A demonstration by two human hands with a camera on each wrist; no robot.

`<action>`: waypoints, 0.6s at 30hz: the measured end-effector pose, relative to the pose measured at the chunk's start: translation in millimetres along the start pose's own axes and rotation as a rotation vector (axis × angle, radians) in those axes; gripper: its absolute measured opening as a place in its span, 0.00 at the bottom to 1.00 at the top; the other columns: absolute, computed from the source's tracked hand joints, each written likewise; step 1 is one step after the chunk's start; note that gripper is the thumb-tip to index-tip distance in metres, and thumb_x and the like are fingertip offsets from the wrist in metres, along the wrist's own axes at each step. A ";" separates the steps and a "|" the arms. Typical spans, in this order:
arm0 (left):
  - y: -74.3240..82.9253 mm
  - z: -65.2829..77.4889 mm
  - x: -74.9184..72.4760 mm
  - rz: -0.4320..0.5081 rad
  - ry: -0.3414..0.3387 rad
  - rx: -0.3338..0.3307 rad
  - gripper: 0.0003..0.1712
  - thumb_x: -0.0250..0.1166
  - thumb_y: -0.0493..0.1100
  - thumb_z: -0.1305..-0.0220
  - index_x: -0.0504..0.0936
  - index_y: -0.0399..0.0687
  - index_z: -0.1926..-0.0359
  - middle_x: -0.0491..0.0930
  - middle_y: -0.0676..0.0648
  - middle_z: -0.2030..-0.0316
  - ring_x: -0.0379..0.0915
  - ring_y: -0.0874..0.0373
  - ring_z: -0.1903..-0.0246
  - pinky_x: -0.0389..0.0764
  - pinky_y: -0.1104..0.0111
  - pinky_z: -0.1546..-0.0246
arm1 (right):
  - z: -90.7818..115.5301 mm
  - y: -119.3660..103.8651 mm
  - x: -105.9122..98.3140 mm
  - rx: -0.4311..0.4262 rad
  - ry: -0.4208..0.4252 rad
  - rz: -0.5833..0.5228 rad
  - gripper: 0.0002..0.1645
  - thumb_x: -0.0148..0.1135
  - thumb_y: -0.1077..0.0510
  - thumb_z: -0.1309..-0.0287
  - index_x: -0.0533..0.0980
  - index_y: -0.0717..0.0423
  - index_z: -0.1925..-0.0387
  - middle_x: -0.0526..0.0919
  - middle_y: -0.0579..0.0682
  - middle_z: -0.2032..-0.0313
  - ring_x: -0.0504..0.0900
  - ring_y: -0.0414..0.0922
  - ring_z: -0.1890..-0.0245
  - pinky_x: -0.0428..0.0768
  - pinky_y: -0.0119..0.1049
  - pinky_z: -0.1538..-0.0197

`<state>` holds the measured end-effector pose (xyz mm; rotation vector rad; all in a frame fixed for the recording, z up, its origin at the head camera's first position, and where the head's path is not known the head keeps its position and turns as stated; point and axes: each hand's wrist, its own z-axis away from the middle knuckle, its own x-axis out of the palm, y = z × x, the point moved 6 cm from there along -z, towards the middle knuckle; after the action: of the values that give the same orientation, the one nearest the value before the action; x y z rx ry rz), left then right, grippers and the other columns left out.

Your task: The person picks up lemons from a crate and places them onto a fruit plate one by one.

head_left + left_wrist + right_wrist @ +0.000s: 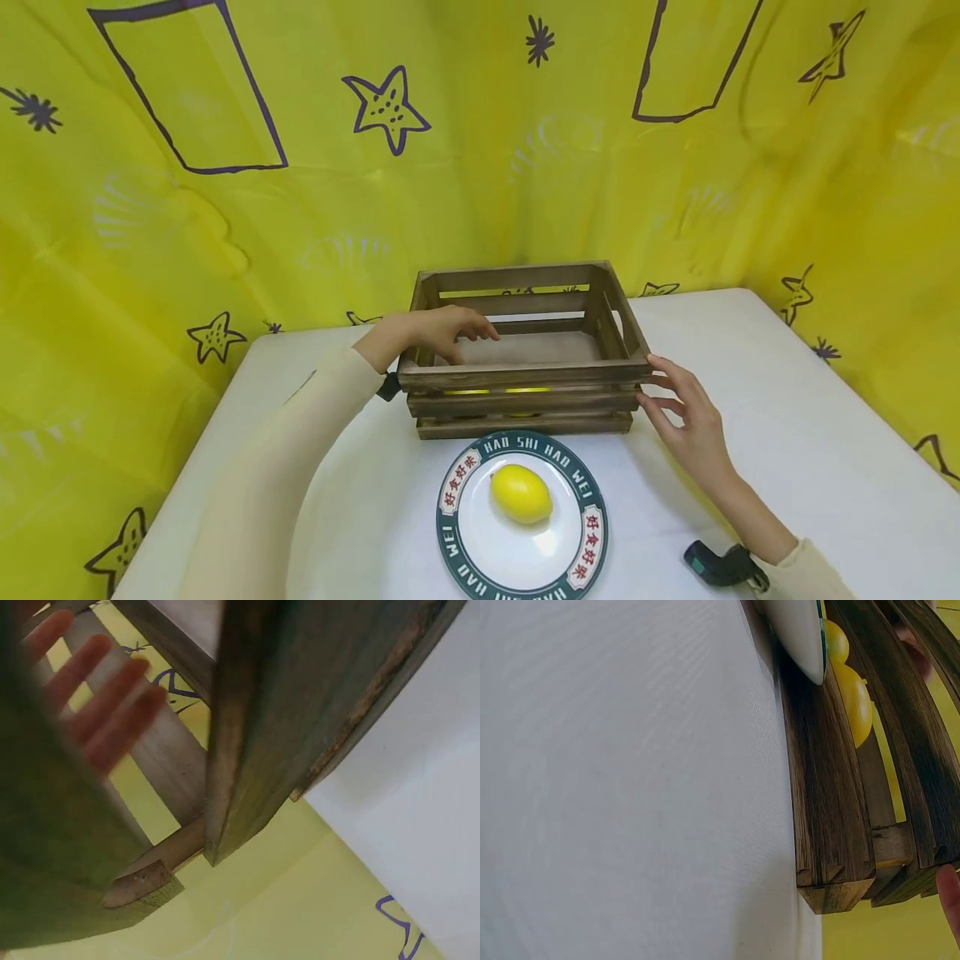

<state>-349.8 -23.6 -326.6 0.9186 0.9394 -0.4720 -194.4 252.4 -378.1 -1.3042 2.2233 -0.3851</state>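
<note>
A brown wooden slatted crate [525, 375] stands on the white table. My left hand [442, 327] reaches over its left end, fingers loosely bent above the inside and holding nothing; those fingers [105, 697] show blurred between boards in the left wrist view. At the front right corner, my right hand [690, 417] holds the crate lightly with thumb and fingertips. One fingertip [949, 896] is at the slat's end in the right wrist view. Through the slats, yellow lemons [855, 705] are partly visible. In front, a lemon [521, 493] lies on a green-rimmed white plate [447, 533].
Behind the table hangs a yellow cloth [480, 200] with dark drawings. White tabletop [765, 400] extends on both sides of the crate. Each wrist wears a black device; the right one [720, 565] is near the table's front.
</note>
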 end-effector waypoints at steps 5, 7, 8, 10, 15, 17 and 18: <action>-1.4 -4.5 12.7 -0.031 -0.019 -0.025 0.33 0.65 0.25 0.43 0.72 0.39 0.36 0.71 0.39 0.37 0.69 0.43 0.39 0.75 0.54 0.41 | 5.8 -0.5 3.0 0.007 0.000 -0.001 0.41 0.65 0.87 0.63 0.68 0.75 0.41 0.74 0.47 0.42 0.76 0.28 0.47 0.77 0.16 0.55; -1.7 -6.3 18.8 -0.005 -0.052 -0.044 0.34 0.60 0.21 0.43 0.72 0.41 0.35 0.71 0.40 0.37 0.69 0.44 0.39 0.75 0.57 0.41 | 7.8 -0.6 2.8 0.006 0.001 -0.002 0.36 0.66 0.82 0.56 0.68 0.75 0.41 0.74 0.48 0.42 0.76 0.28 0.47 0.76 0.16 0.54; -1.9 -7.2 21.5 0.011 -0.069 -0.054 0.34 0.58 0.19 0.43 0.71 0.41 0.35 0.71 0.40 0.37 0.69 0.44 0.39 0.76 0.59 0.42 | 8.4 -0.6 2.6 0.004 0.002 -0.008 0.33 0.66 0.77 0.51 0.68 0.75 0.41 0.74 0.48 0.42 0.76 0.28 0.47 0.76 0.16 0.54; -2.9 -8.6 25.8 0.036 -0.098 -0.078 0.34 0.56 0.18 0.42 0.71 0.42 0.35 0.70 0.42 0.36 0.68 0.45 0.39 0.77 0.63 0.44 | 9.9 0.3 2.5 0.002 -0.001 -0.014 0.32 0.66 0.70 0.47 0.68 0.74 0.40 0.74 0.48 0.42 0.76 0.29 0.47 0.76 0.16 0.54; -7.3 -10.8 31.4 0.077 -0.177 -0.131 0.29 0.63 0.29 0.37 0.71 0.44 0.35 0.71 0.43 0.38 0.69 0.47 0.40 0.79 0.67 0.47 | 9.8 2.0 2.3 0.001 -0.003 -0.012 0.33 0.66 0.74 0.49 0.67 0.74 0.40 0.73 0.46 0.41 0.76 0.29 0.47 0.76 0.16 0.54; -9.8 -10.8 33.6 0.093 -0.229 -0.158 0.29 0.64 0.34 0.36 0.71 0.44 0.34 0.70 0.43 0.38 0.69 0.48 0.40 0.77 0.65 0.45 | 8.3 1.3 2.5 0.000 -0.002 -0.012 0.33 0.66 0.75 0.50 0.67 0.74 0.40 0.73 0.48 0.42 0.76 0.29 0.47 0.76 0.16 0.54; -11.1 -10.5 34.9 0.089 -0.258 -0.163 0.28 0.64 0.35 0.35 0.70 0.44 0.34 0.70 0.43 0.38 0.68 0.48 0.39 0.75 0.64 0.42 | 7.6 1.1 2.9 -0.002 -0.001 -0.015 0.32 0.66 0.73 0.48 0.68 0.75 0.40 0.74 0.48 0.42 0.76 0.29 0.47 0.76 0.16 0.54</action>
<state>-344.1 -19.8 -364.0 0.7287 0.6880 -0.4205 -192.0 250.6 -385.7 -1.3224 2.2151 -0.3872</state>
